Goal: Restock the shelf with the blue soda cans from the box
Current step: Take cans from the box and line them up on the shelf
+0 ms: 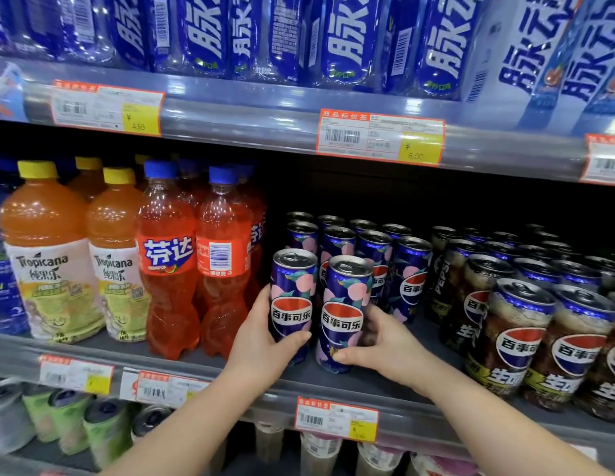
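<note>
left hand (265, 341) curls round the left blue can (292, 304); right hand (385, 345) curls round the right blue can (344, 314); both stand upright, side by side at the shelf (203, 367) front, just ahead of the stocked blue rows (375, 242); a crooked push could topple those rows, or knock the left can into the red bottles (227, 269) beside it

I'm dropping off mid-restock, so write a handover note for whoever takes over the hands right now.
Left hand grips a blue can; right hand grips a second can beside it.
Both stand upright at the front of the middle shelf, ahead of the rows of matching cans.
Done: several rows in place.
Left: release both cans, line them up, fetch more. The box is out of view, so remaining stock is unknown.
</note>
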